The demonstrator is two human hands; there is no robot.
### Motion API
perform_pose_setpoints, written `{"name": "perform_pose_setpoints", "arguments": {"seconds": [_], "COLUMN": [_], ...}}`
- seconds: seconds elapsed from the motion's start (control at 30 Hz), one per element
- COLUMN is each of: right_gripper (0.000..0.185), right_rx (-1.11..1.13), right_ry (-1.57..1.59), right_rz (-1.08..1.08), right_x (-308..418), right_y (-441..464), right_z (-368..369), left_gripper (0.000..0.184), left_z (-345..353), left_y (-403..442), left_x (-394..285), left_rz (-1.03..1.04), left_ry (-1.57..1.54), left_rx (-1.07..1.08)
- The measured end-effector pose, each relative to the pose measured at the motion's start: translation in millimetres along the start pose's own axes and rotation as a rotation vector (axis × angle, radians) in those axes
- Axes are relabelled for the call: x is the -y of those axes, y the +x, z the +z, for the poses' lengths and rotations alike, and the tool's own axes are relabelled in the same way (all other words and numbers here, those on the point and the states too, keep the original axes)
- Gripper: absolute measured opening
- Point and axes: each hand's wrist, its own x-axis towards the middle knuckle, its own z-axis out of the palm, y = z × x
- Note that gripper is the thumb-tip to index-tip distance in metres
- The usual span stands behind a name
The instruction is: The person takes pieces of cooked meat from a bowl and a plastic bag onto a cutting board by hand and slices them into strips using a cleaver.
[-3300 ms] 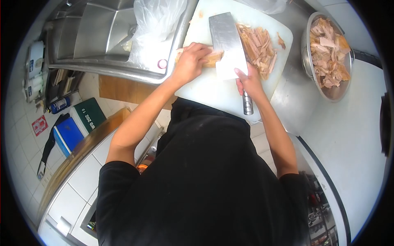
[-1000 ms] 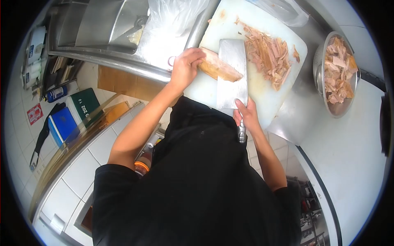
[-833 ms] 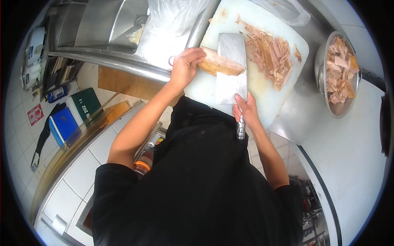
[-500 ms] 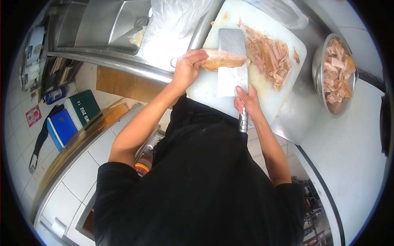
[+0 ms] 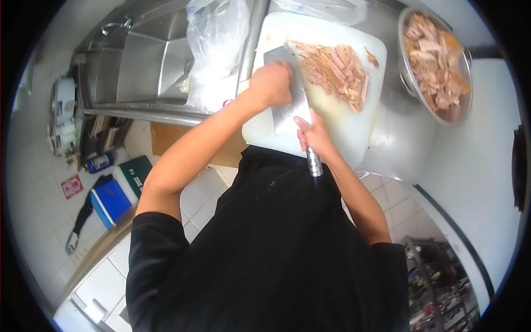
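Observation:
My right hand [image 5: 314, 131] grips the handle of a wide cleaver [image 5: 290, 113], whose blade lies at a slant over the white cutting board [image 5: 354, 141]. My left hand [image 5: 271, 84] is curled closed over the left side of the blade. Its fingers hide whatever is beneath them; only a small pale end of something shows at its left. On the board, right of the blade, lies a heap of sliced meat strips [image 5: 337, 72], light brown and pinkish.
A metal colander [image 5: 405, 72] of cut meat [image 5: 434, 61] stands right of the board. A clear plastic bag [image 5: 217, 39] hangs by the steel sink [image 5: 146, 72] at the left. Another plastic bag [image 5: 332, 8] lies behind the board.
My left hand has moved from the meat piece's left end onto the blade's side, and the piece is now mostly hidden. The cleaver is more tilted. The whole view has shifted.

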Motion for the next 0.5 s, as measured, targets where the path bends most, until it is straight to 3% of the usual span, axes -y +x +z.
{"name": "perform_pose_setpoints", "arguments": {"seconds": [0.13, 0.17, 0.23, 0.37, 0.43, 0.5], "right_gripper": [0.024, 0.027, 0.027, 0.027, 0.026, 0.033], "right_rx": [-0.021, 0.003, -0.048, -0.138, -0.152, -0.146], "right_ry": [-0.152, -0.232, -0.333, -0.53, -0.612, -0.67], "right_rz": [-0.082, -0.014, -0.122, -0.257, -0.317, -0.248], "right_x": [19, 26, 31, 54, 59, 64], "right_y": [-19, -23, -35, -77, -86, -87], "right_z": [-9, -14, -19, -29, -30, -27], "left_gripper": [0.024, 0.024, 0.013, 0.018, 0.029, 0.033], "left_z": [-24, -32, -53, -45, -26, 16], "left_y": [11, 7, -10, -47, -64, -75], "left_x": [18, 22, 21, 22, 16, 24], "left_rz": [-0.006, 0.007, -0.248, -0.204, -0.2, -0.295], "left_ry": [-0.129, -0.108, -0.719, -0.983, -1.487, -1.632], "left_rx": [0.029, 0.039, 0.049, -0.126, -0.32, -0.332]}}
